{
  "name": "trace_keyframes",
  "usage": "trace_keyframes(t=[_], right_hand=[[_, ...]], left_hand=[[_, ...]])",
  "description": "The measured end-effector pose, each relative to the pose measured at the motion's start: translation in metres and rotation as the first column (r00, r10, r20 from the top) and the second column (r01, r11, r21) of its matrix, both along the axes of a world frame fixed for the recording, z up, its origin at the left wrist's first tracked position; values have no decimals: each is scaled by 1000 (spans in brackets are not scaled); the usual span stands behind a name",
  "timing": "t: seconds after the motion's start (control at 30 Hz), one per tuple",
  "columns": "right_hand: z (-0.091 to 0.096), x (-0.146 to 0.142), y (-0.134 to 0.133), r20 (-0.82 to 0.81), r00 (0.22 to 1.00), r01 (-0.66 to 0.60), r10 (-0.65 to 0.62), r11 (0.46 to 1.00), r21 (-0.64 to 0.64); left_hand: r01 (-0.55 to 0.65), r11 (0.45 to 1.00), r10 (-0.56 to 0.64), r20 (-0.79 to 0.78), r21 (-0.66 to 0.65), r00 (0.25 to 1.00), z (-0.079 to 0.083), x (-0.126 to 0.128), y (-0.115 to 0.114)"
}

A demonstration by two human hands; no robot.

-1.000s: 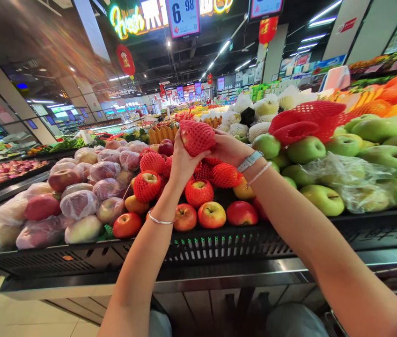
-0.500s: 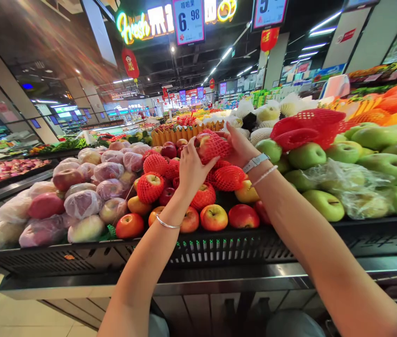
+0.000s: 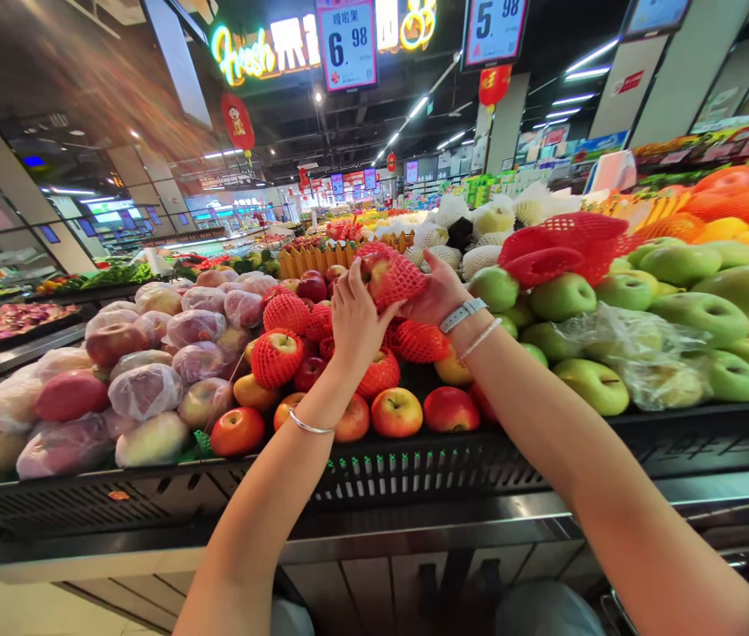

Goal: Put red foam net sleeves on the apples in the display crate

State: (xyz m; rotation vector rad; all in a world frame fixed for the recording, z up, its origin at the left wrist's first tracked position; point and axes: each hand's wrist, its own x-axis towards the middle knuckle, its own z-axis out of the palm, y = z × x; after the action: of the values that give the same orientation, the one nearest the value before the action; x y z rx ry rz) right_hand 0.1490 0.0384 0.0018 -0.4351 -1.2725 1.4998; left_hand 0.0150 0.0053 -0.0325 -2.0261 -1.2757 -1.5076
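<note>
Between my two hands, above the pile, is a red apple [image 3: 393, 274] partly covered by a red foam net. My left hand [image 3: 356, 316] curls round its left side, fingers at the top and thumb below. On the other side my right hand [image 3: 439, 290] holds it, a watch band at the wrist; some of its fingers are hidden behind the fruit. Under the hands lie more apples in red nets [image 3: 276, 357], and bare red-yellow apples [image 3: 397, 412] line the front of the black display tray [image 3: 414, 473].
Plastic-wrapped fruit [image 3: 146, 390] is heaped on the left. Green apples [image 3: 590, 386] fill the right, with empty red foam nets [image 3: 563, 247] and a clear plastic bag [image 3: 646, 353] on top. A yellow picket divider [image 3: 314, 259] stands behind. Price screens [image 3: 348, 44] hang overhead.
The view has shifted slightly, so most things sit a little further left. Both hands still hold the netted apple, which looks slightly turned.
</note>
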Motion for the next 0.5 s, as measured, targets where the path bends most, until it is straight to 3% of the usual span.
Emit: trace_keyframes(t=[0.1, 0.27, 0.5], right_hand=[[0, -2, -3, -70, 997, -41, 29, 982, -187], [3, -7, -10, -192, 980, 0, -61, 953, -303], [0, -3, -4, -198, 979, 1, -47, 974, -228]], left_hand=[[19, 1000, -19, -17, -17, 1000, -3, -1, 4], [94, 995, -99, -135, -40, 986, -4, 1, 4], [108, 994, -108, -133, -7, 985, 3, 6, -8]])
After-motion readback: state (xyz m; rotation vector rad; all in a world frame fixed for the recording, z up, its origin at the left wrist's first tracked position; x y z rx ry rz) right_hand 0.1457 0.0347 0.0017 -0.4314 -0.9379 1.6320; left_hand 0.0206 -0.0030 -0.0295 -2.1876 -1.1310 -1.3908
